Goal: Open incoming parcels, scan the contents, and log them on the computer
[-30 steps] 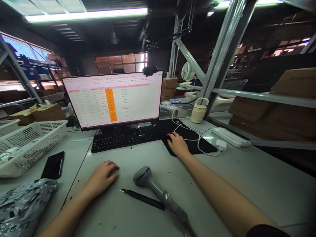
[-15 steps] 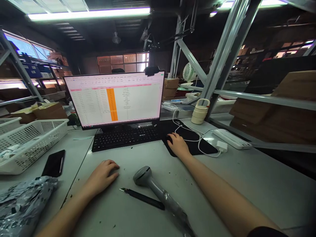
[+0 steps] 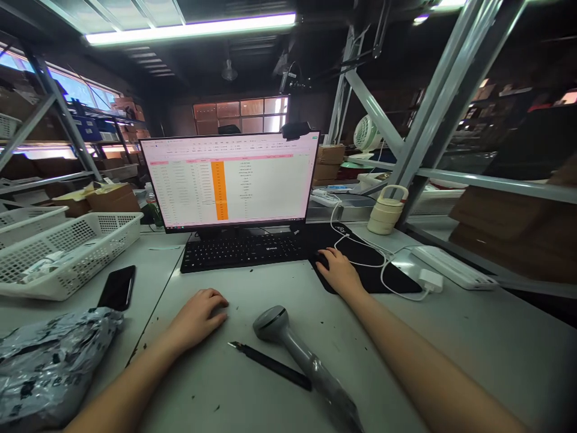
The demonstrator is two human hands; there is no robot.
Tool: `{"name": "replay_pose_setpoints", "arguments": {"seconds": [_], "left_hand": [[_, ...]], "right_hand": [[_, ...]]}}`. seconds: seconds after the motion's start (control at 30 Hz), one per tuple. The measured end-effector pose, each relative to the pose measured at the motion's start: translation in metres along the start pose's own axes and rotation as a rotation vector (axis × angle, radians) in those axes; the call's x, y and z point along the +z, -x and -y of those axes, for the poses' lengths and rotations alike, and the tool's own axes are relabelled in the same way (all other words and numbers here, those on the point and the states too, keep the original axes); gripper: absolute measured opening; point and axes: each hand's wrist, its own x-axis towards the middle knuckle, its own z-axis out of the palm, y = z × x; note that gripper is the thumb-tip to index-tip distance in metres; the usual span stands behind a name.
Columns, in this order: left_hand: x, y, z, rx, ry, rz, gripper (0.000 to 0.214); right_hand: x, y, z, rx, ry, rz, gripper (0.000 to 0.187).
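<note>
My right hand (image 3: 339, 272) rests over a dark computer mouse (image 3: 321, 260) on the black mouse pad (image 3: 396, 279), its fingers draped across it; most of the mouse is hidden. My left hand (image 3: 201, 316) lies on the white table, empty, thumb apart from the lightly curled fingers. Between the hands lie a grey barcode scanner (image 3: 295, 343) and a black utility knife (image 3: 270, 364) with its blade tip showing. Ahead are a black keyboard (image 3: 243, 251) and a monitor (image 3: 265, 186) showing a spreadsheet with an orange column.
At left are a white plastic basket (image 3: 67, 279), a black phone (image 3: 118, 287) and a grey plastic mailer bag (image 3: 54, 367). At right stand a cream bottle (image 3: 386, 210), a white power strip (image 3: 451, 267) with a plugged charger (image 3: 430, 280) and loose cables. A metal frame (image 3: 446, 96) rises behind.
The whole view has shifted, with things appearing farther right as the head turns slightly left. Both hands keep their places on the table and the mouse.
</note>
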Motion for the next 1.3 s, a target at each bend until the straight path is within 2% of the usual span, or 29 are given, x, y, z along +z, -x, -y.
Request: {"name": "replay_pose_setpoints", "arguments": {"seconds": [1.07,1.3], "left_hand": [[-0.007,0.004,-0.008,0.008,-0.031,-0.021,0.028],[-0.008,0.004,-0.008,0.011,-0.034,-0.017,0.028]], "right_hand": [[0.024,-0.009,-0.021,-0.128,-0.005,-0.077,0.042],[0.019,-0.010,-0.018,-0.107,-0.083,-0.037,0.050]]}}
